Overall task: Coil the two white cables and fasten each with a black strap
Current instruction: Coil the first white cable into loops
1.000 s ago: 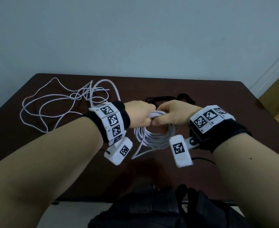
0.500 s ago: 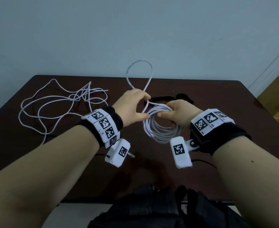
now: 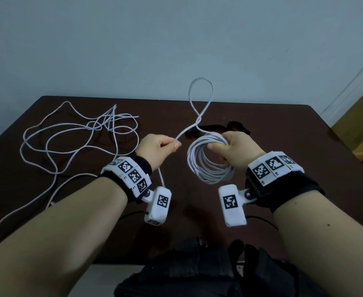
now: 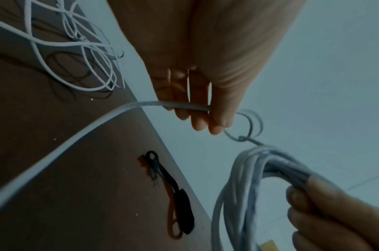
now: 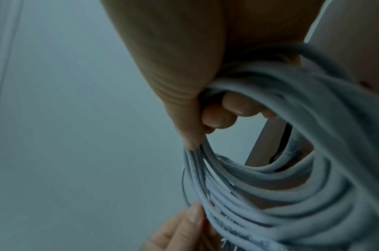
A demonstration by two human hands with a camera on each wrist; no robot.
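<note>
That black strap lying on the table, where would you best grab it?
Probably pinch the black strap at its thin middle, coming down from above. It lies flat on the table, behind the coil in the right hand.

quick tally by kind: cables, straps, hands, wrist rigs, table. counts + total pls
White cables: 2, the coiled cable held by the right hand with its free end gripped by the left hand, and the loose cable.
Black straps: 2.
Hands: 2.
Wrist rigs: 2.
Table: 1.
Total: 9.
</note>
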